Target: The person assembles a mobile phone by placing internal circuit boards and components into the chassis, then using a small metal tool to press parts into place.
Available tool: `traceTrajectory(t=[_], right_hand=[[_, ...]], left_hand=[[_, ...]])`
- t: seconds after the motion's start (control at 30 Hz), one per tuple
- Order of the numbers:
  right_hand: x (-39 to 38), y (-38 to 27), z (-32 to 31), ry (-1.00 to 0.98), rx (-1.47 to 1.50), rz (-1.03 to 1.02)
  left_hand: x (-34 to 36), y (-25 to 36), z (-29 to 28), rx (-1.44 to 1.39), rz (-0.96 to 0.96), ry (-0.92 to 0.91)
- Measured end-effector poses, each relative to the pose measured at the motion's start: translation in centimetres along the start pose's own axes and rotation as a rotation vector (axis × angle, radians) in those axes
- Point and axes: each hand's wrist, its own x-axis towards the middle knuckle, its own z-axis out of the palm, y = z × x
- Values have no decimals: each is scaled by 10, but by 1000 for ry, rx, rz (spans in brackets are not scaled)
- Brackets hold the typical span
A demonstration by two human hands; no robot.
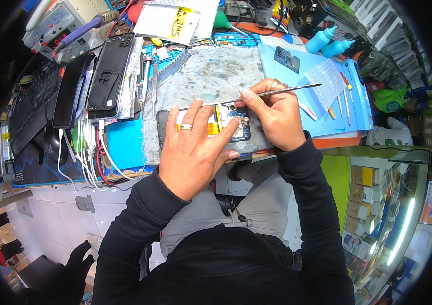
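Observation:
An opened smartphone (240, 133) lies on the worn grey work mat (211, 71), its circuit board and a yellow flex strip (218, 118) exposed. My left hand (189, 145) rests over the phone with fingers spread, covering much of its middle; a ring is on one finger. Between the thumb and fingers of my right hand (276, 113) is a long thin metal prying tool (297, 88). It slants across the phone's upper edge, and its working tip is at the board's top side near my left fingers. I cannot tell whether that tip touches the phone.
Left of the mat stand other phones (105, 81) and white cables (91, 152). A soldering iron (146, 76) lies beside the mat. On the blue mat (322, 124) at right are a loose circuit board (287, 59), bubble wrap (326, 81), small screwdrivers (347, 85) and two blue bottles (321, 39).

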Motion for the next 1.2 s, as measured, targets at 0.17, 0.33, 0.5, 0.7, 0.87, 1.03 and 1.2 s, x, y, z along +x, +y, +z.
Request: traceTrajectory(t=[0.17,0.33,0.5,0.7,0.87,1.03,1.2], right_hand=[[0,0,-1,35,39,0],[11,-14,-3,317,151,-168],[38,-45,-20,26,-938,-378],[52,-17,-13,-122,-1295,-388],[39,-19,-6,101,-1261,-503],[-19,-41,4,43,-1003,-437],[-63,-37,12,115,-845,-345]], left_hand=[[-1,0,0,4,-6,0],[0,0,0,-10,1,-3],[2,-2,-5,-1,37,4],[4,-15,-14,-20,-6,-12],[9,-30,-35,-66,2,-133],[17,-35,-37,-48,16,-151],[26,-40,-40,-51,-23,-240]])
